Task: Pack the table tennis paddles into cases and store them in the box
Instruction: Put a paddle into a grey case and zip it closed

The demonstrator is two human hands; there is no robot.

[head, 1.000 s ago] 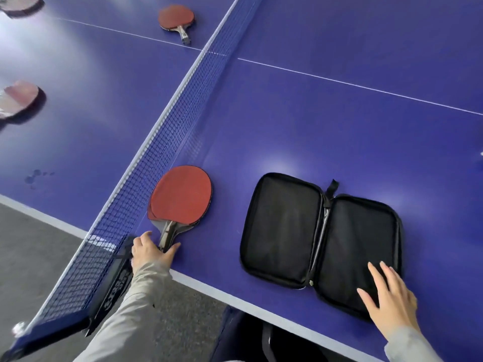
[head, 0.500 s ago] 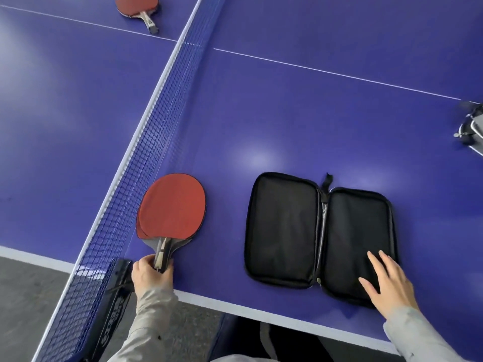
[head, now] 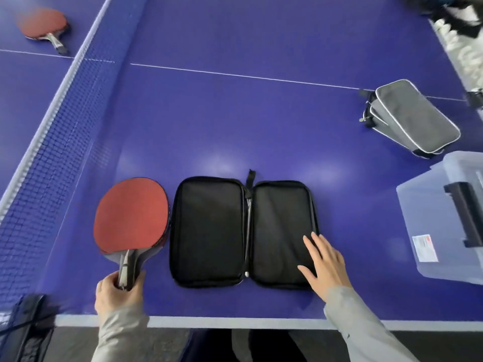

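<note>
Held paddle (head: 130, 215): gripped by left hand (head: 119, 296); maybe two stacked.
Far paddle (head: 43, 23): one.
Black case (head: 209, 231): one, under flat right hand (head: 325, 262).
Grey cases (head: 415, 116): two.
Box (head: 444, 218): one.

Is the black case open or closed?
Open: the black case lies spread flat, both empty halves showing, right hand resting on one.

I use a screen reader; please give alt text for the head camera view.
A left hand grips a red-faced table tennis paddle beside an open black zip case that the right hand rests on, on a blue table.
</note>
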